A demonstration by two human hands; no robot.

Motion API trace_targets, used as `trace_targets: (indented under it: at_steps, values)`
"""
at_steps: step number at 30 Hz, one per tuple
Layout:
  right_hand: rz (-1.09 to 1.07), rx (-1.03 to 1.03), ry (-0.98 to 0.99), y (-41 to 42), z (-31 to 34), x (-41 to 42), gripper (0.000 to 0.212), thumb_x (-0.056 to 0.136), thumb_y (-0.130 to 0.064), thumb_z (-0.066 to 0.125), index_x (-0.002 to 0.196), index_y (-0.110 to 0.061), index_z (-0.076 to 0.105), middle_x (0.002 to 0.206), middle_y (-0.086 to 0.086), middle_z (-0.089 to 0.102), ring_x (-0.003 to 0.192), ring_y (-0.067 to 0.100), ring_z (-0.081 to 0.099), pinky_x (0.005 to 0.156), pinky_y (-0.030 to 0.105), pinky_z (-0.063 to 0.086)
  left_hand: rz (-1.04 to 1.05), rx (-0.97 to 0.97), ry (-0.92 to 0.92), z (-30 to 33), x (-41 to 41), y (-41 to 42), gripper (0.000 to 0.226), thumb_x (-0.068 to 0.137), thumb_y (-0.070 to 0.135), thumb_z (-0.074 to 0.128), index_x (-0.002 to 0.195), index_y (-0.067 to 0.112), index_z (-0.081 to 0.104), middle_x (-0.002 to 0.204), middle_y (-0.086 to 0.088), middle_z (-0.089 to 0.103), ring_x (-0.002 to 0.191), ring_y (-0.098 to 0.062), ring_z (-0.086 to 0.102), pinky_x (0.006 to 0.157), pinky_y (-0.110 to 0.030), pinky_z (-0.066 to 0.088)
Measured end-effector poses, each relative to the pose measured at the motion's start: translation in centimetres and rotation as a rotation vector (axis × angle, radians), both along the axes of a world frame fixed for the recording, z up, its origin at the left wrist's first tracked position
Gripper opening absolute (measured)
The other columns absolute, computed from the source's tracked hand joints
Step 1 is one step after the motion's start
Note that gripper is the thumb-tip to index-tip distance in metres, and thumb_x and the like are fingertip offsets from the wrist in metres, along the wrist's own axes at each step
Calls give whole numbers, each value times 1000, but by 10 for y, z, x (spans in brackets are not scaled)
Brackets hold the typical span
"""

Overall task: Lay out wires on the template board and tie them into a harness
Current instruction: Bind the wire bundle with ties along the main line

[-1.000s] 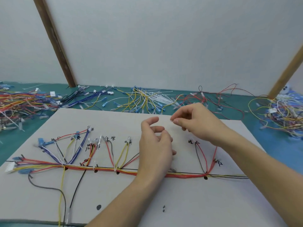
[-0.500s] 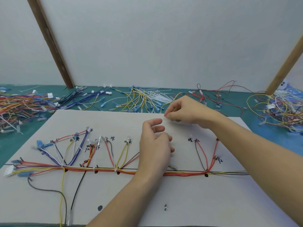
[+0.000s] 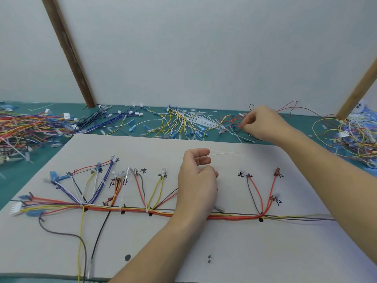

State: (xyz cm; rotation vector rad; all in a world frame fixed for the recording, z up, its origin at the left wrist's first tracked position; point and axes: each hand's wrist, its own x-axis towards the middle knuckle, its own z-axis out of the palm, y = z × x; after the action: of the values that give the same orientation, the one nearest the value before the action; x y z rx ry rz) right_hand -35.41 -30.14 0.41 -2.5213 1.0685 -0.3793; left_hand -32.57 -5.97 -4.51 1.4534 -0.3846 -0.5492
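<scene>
At the board's (image 3: 265, 252) near edge a yellow wire (image 3: 80, 252) and a black wire (image 3: 97, 242) run off toward the viewer, with a grey wire (image 3: 61, 233) looping beside them near the near-left corner. Two black dots and a small metal clip (image 3: 209, 258) lie on the bare near part of the board.

Further in, the harness trunk (image 3: 132, 210), red, orange and yellow strands bundled together, runs from the left edge to the right edge along a drawn black line. A white connector (image 3: 16, 208) and blue terminals sit at its left end. Branches fan from the trunk toward the far edge: blue-purple wires (image 3: 100, 184), a yellow pair (image 3: 156, 190), and red wires (image 3: 271, 193) near handwritten labels.

The left hand (image 3: 196, 184) rests over the middle of the trunk, fingers loosely curled, pinching one end of a thin white cable tie (image 3: 224, 153) that points toward the right edge, lying flat or just above the board.

Beyond the far edge, on the green tabletop (image 3: 51, 154), the right hand (image 3: 263, 124) reaches into a pile of red wires (image 3: 232, 120), fingertips pinched on a strand. Beside it lie white ties (image 3: 204, 121), a yellow bunch (image 3: 175, 123) and blue wires (image 3: 106, 123). Tangled heaps sit at the tabletop's left edge (image 3: 24, 127) and right edge (image 3: 350, 133). Two wooden struts (image 3: 69, 52) lean against the white wall.
</scene>
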Motion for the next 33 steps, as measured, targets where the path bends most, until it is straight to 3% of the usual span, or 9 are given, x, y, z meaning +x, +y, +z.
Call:
trace_targets:
  at_steps: [4,7,9,12,20,25,28,30,33]
  values:
    - [10,-45,173,-4,-14,1,14,81,-15,74,71,-26,74,84,-1,74,86,21,68,72,30,51,-5,26,-58,-3,-1,-1,41,87,-1,47,106,33,60,106,7,64,72,-15,60,78,-44,54]
    - [-21,-112,224,-1,-21,10,2,81,-19,74,82,-17,76,95,10,73,96,30,66,79,36,55,-3,45,-90,-4,-1,-2,41,87,0,48,106,35,60,106,10,64,78,-14,63,81,-46,55]
    - [-41,-138,231,0,-23,14,11,82,-16,73,91,-13,77,104,14,71,98,35,66,83,39,56,-3,51,-99,-5,-1,-2,41,87,1,48,107,35,60,106,11,63,81,-13,64,79,-45,54]
    - [-42,-150,197,0,-24,17,14,82,-9,70,84,-22,73,108,12,72,100,35,65,80,35,52,-6,54,-106,-5,-1,-1,40,88,2,48,107,36,59,106,12,63,78,-8,63,76,-40,52]
    - [-42,-163,197,-5,-29,21,18,87,-13,68,98,-22,78,115,12,72,105,36,65,86,37,52,-35,77,-185,-1,-5,1,33,92,7,50,108,36,57,108,15,62,77,6,59,69,-19,43]
    - [-24,-260,283,-6,-29,27,23,92,-12,63,109,-20,76,121,15,68,111,40,63,87,41,53,-46,91,-214,-1,-6,2,31,93,9,50,109,35,57,109,15,61,76,5,58,68,-18,41]
    - [30,-329,342,-9,-26,31,19,93,-9,58,107,-12,72,117,17,65,111,38,62,81,38,49,-54,99,-225,0,-7,2,30,93,10,51,107,35,58,110,14,61,75,3,58,70,-21,43]
    - [96,-361,409,-11,-22,34,10,93,-6,54,93,-8,63,103,17,62,95,35,57,71,34,43,-58,102,-227,-1,-7,2,29,93,11,50,106,36,58,110,14,61,71,1,57,69,-23,43]
    - [171,-381,523,-14,-20,36,25,90,-5,51,68,-11,40,75,9,48,70,28,49,56,32,36,-63,99,-221,-3,-5,2,29,93,11,50,105,36,59,109,11,62,64,-5,53,70,-30,46]
